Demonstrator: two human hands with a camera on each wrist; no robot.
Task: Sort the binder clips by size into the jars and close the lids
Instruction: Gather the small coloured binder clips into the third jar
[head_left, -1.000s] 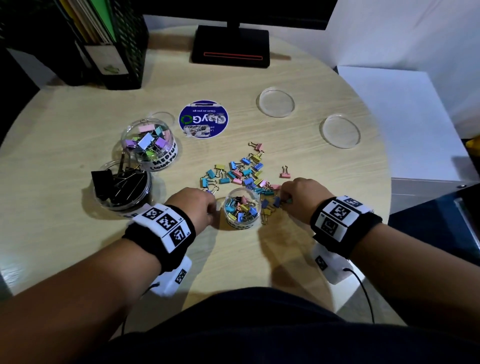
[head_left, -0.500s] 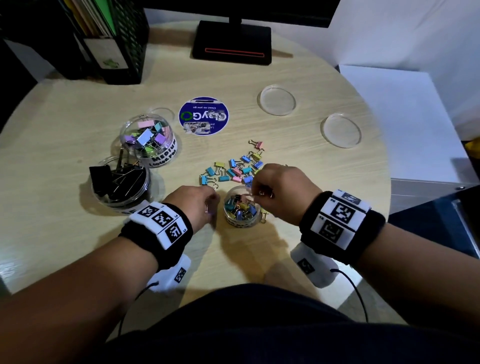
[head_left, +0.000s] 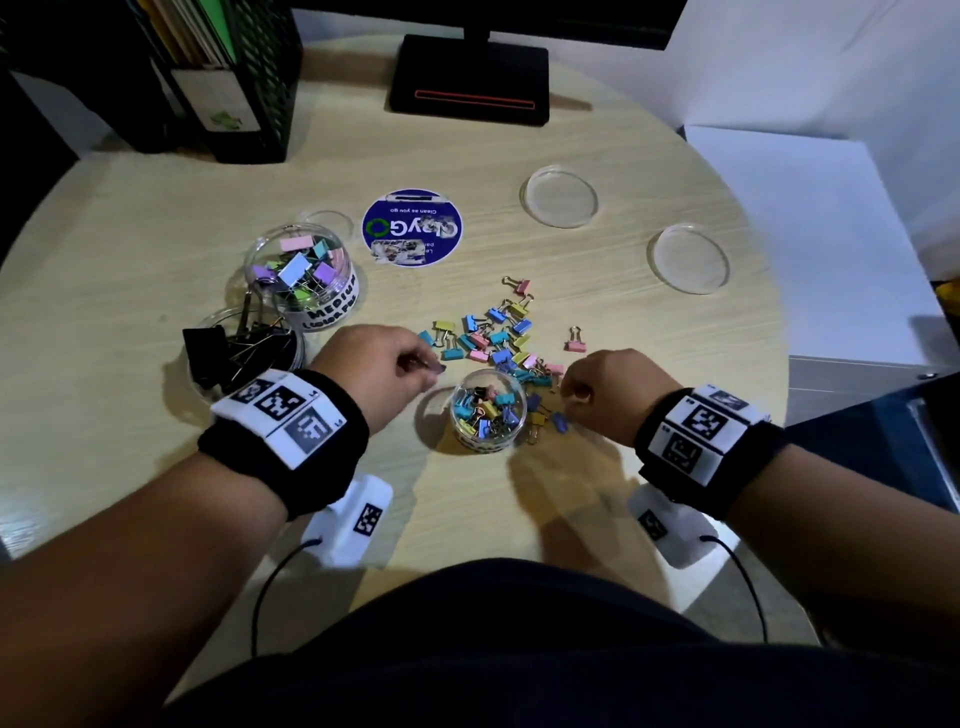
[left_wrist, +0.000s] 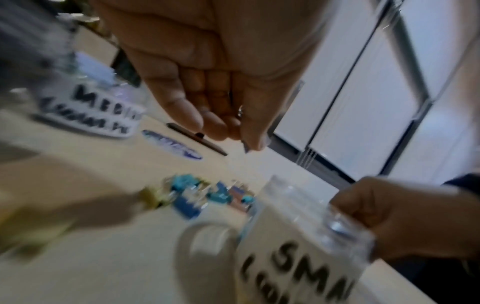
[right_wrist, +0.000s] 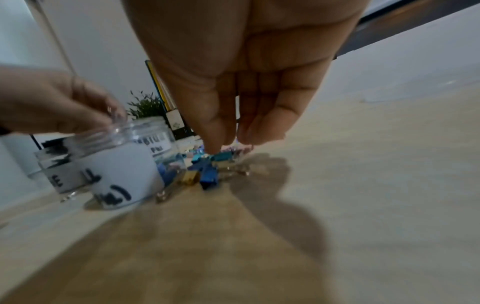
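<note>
Sorting of the smallest clips is the step in hand. The small clear plastic jar with a white "SMALL" label (head_left: 487, 413) stands open near the table's front edge, partly filled with coloured clips. Just behind and to its right lies the loose pile of small pastel binder clips (head_left: 498, 340) on the round pale wooden table (head_left: 156, 218), with a few strays touching the jar's right side.

The left hand (head_left: 382, 371) hovers just left of the jar's mouth, fingers drawn together and pinching a small dark clip (head_left: 440, 368). The right hand (head_left: 605, 387) reaches down into the pile's near edge, fingertips (right_wrist: 211, 148) bunched on the clips there; whether it already grasps one I cannot tell.

The medium clear jar of pastel clips (head_left: 301, 275) and the low clear jar of large black clips (head_left: 244, 353) stand open to the left. Two clear round lids (head_left: 558, 202) lie well apart at the far right.

Next, I judge, the left hand must carry its clip over the small jar's rim and release it, while the right hand closes on another clip. Many clips remain, and no lid is on.
</note>
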